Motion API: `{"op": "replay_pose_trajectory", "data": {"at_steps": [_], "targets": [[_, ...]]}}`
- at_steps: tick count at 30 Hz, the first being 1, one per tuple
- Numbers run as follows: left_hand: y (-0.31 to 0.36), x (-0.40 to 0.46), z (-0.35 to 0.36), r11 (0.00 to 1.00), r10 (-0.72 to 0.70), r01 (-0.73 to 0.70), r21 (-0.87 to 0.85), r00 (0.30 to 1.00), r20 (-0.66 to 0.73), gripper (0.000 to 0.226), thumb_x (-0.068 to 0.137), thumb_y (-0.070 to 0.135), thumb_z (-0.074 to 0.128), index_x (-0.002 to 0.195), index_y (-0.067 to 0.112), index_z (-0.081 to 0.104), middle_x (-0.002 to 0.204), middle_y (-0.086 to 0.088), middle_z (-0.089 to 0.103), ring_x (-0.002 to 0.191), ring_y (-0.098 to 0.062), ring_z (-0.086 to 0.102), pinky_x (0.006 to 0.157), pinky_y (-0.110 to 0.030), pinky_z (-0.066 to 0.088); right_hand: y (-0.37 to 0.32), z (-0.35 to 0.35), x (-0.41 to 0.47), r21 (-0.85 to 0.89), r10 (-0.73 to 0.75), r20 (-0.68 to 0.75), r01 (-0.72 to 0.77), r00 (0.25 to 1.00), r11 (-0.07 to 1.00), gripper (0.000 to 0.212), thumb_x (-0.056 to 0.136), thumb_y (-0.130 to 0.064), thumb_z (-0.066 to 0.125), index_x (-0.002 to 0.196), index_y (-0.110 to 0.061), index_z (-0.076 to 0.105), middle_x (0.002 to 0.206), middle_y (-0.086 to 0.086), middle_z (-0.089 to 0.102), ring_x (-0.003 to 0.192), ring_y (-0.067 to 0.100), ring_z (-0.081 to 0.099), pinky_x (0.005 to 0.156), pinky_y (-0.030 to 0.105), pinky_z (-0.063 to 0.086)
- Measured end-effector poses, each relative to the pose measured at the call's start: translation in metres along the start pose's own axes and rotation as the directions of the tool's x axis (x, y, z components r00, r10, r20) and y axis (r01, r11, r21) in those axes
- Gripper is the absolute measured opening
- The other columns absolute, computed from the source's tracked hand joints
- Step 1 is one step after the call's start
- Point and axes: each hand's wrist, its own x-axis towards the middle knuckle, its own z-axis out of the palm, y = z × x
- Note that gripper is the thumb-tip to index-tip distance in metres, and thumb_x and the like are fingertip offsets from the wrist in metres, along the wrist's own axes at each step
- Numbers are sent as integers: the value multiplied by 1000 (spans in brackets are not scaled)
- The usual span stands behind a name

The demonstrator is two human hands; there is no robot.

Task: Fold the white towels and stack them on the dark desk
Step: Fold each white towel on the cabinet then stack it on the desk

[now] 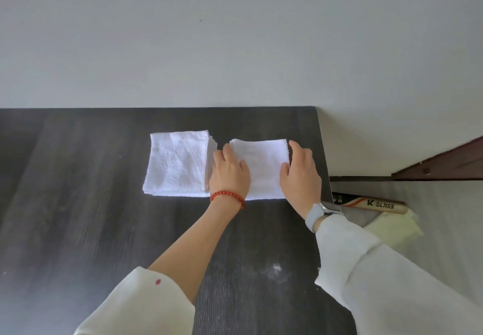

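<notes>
I am observing the left hand [230, 171] lying flat, fingers straight, pressing on the left portion of the folded towel [264, 170]; the right hand [300, 175] is standing at the towel's right edge, fingers straight and relaxed, touching the cloth and grasping nothing; neither hand is clenching or pinching. The folded towel is sitting on the dark desk [91, 204] near its right edge, squared into a small rectangle; just to its left, touching or nearly so, the stack of folded towels [177, 163] is resting with several layered edges showing along its right side. I am judging that the fold is complete and that the transfer onto the stack is not yet done. The cloth is reading as light, soft terry, limp and without stiffness; I am expecting it to sag and spill open if lifted by one corner; it should not slip on the desk. I am recommending a hold at both side edges, fingers slid beneath and thumbs on top, pinching all layers together. Beyond the desk's right edge, a bat marked K-GLASS [376, 205] is lying on the floor; a pale wall [235, 34] is standing behind.
</notes>
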Motion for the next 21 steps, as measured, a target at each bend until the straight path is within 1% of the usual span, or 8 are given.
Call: {"op": "replay_pose_trajectory", "data": {"at_steps": [2,4,7,10,12,14,18,21], "targets": [[-4,-9,2,982,143,-136,133,989,-46,59,94,25,42,144,9,16,146,-11,26,129,-28,34,96,-37,39,3,1,-6,-154,-181,-79,167,980,974,53,83,-9,56,133,-10,40,125,15,50,106,32,54,75,42,52],[-9,-15,3,915,260,-279,293,960,100,63,96,29,35,146,8,4,154,-9,5,142,-24,8,109,-39,26,4,-1,-11,-314,-314,19,304,949,899,52,87,-17,48,138,-12,37,142,13,40,128,32,41,93,49,44],[-14,-17,2,840,255,-378,389,909,331,61,98,34,26,146,10,-3,155,-2,-7,142,-17,-8,114,-47,14,6,-4,-13,-396,-265,328,386,907,833,51,99,-34,20,147,-17,16,156,3,8,144,23,8,112,53,18],[-3,-24,-19,847,271,-372,379,917,293,57,98,34,28,146,18,2,155,-3,-7,143,-21,-6,115,-45,8,-3,-23,-14,-344,-237,384,377,892,860,54,99,-39,15,147,-23,-2,156,1,-11,143,21,-10,115,47,3],[5,-39,-41,857,323,-382,346,921,215,54,98,32,28,146,22,6,156,-4,-5,143,-23,-5,116,-43,3,-14,-44,-23,-300,-294,301,383,907,874,53,99,-36,21,147,-22,6,157,2,-4,144,22,-6,116,43,4],[9,-61,-64,877,358,-383,289,924,138,53,98,29,30,146,23,9,156,-3,0,143,-22,-3,116,-42,3,-25,-71,-42,-174,-324,194,358,926,917,47,98,-26,30,144,-18,24,155,2,13,144,22,5,115,38,10],[10,-130,-110,904,408,-401,144,913,-16,48,96,25,39,142,21,27,153,-3,17,142,-21,11,115,-39,14,-36,-128,-105,119,-294,-12,293,956,949,33,94,-12,40,124,-10,54,130,5,53,125,20,42,101,25,31],[9,-197,-132,874,486,-485,40,867,-112,43,93,22,45,135,18,42,147,-3,32,135,-22,28,109,-37,24,-33,-167,-172,227,-246,-88,260,965,939,30,94,-10,42,117,-11,59,119,3,60,114,19,51,94,26,39]]}}
